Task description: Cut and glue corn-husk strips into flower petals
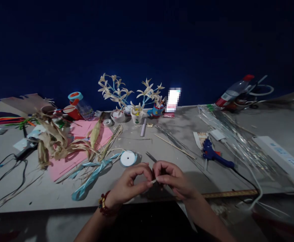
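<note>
A small pale strip (153, 181) is held near the front edge of the table (184, 134), between the fingertips of both hands. It is pinched by thumb and finger of the left hand (133, 183) and by those of the right hand (172, 178); both grips are closed at the tips, with the fingers curled. The strip's material cannot be told. A pointed metal tool (150, 156) is seen just beyond the hands, partly hidden by the fingers. To the left, a white spool (128, 158) is placed beside a twisted blue ribbon (83, 191). Dried husks (57, 139) are spread over pink paper (58, 168). To the right, a blue glue gun (213, 153) is laid down.
</note>
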A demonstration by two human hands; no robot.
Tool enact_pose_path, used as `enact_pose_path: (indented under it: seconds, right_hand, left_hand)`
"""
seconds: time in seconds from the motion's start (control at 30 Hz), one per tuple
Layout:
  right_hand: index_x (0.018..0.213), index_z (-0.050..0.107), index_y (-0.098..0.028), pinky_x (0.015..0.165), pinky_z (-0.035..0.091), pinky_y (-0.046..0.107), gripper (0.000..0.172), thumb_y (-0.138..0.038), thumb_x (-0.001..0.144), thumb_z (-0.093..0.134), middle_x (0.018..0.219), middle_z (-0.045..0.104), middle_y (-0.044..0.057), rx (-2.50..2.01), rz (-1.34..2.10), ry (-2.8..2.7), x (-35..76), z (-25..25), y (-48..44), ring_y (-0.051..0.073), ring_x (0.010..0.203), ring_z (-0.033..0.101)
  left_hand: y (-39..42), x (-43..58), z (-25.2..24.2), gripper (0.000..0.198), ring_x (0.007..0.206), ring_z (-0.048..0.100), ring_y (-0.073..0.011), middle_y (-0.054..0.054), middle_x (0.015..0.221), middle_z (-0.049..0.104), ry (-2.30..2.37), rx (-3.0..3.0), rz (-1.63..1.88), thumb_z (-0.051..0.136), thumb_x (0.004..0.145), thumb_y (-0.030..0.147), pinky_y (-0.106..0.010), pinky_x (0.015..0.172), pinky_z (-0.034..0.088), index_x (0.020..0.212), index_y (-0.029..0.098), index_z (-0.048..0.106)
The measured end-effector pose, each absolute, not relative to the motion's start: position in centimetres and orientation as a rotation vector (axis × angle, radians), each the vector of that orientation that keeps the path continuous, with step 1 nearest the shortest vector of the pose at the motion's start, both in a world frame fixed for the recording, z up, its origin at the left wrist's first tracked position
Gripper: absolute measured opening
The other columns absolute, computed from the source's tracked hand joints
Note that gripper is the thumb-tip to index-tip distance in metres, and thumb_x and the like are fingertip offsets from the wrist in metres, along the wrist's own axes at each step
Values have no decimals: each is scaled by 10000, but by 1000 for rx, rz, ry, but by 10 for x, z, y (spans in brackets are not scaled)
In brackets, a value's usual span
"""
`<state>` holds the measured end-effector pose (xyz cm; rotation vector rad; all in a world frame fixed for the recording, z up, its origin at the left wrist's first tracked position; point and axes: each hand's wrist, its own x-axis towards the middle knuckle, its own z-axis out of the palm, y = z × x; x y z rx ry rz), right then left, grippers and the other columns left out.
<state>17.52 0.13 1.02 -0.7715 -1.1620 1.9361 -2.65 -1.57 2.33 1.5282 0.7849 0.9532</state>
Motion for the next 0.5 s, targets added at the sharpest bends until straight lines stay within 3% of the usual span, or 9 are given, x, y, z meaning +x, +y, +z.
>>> enact_pose_path:
  seconds: [0.2,0.3,0.4,0.5]
  right_hand:
    - [707,639,-162,471,454,189,246,-309,708,836,656,512,-50,-735,2015,-841,170,5,0,57,477,394]
    - [705,645,-158,474,446,177,231,-294,721,830,653,525,-44,-728,2011,-775,168,2,1,53,480,392]
    - [711,653,-154,479,437,166,225,-294,722,830,653,555,-32,-790,2028,-772,168,-2,2,61,501,452]
    - [713,647,-159,478,419,154,250,-315,712,843,639,574,-31,-853,2020,-777,169,-5,1,67,515,493]
  left_hand:
    - [-15,-28,11,210,775,610,-201,-25,703,630,787,1188,1151,676,876,338,-479,1044,420,735,191,626]
    - [-17,-27,2,159,888,608,-237,-61,817,649,851,1097,1180,682,855,340,-431,963,461,864,183,658]
    - [-19,-22,-1,242,1010,582,-262,-96,979,645,832,1145,1140,696,843,357,-386,932,454,995,171,672]
    - [-20,-18,-1,215,1025,564,-249,-91,1017,613,780,1189,1125,708,851,342,-360,935,430,974,167,683]
